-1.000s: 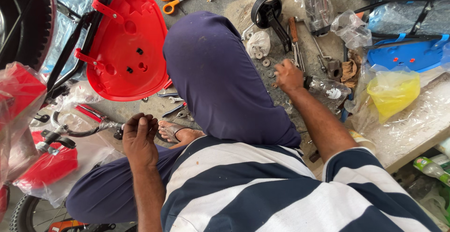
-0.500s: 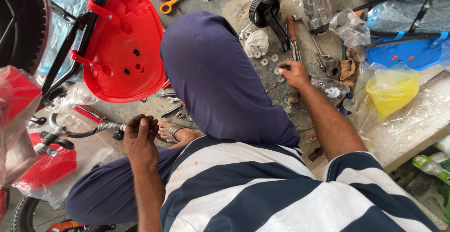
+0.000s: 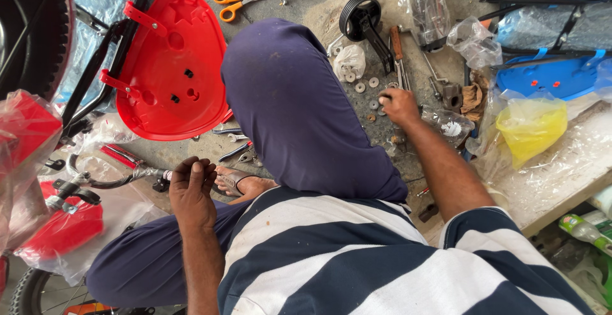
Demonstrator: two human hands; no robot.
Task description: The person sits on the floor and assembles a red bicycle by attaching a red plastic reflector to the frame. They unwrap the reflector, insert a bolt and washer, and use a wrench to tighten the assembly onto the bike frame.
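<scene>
I sit on the floor with my knee (image 3: 299, 105) raised in dark blue trousers. My left hand (image 3: 191, 191) is curled beside my sandalled foot (image 3: 239, 184), its fingertips closed at the chrome end of a curved black stem (image 3: 115, 180). My right hand (image 3: 400, 106) reaches past the knee to several loose washers (image 3: 360, 87) on the concrete, and its fingertips pinch a small dark washer (image 3: 384, 97). A red plastic seat shell (image 3: 172, 66) on a black frame lies upside down to the left of my knee.
Orange-handled scissors (image 3: 239, 3), a small black wheel (image 3: 358, 14), a screwdriver (image 3: 398, 47) and spanners (image 3: 239, 152) lie on the floor. Blue parts (image 3: 551, 76) and a yellow bag (image 3: 532, 127) sit at the right. Red parts wrapped in plastic (image 3: 60, 229) sit at the left.
My right hand has moved a little farther from me among the washers and closed its fingertips on one. My left hand has stayed at the stem end.
</scene>
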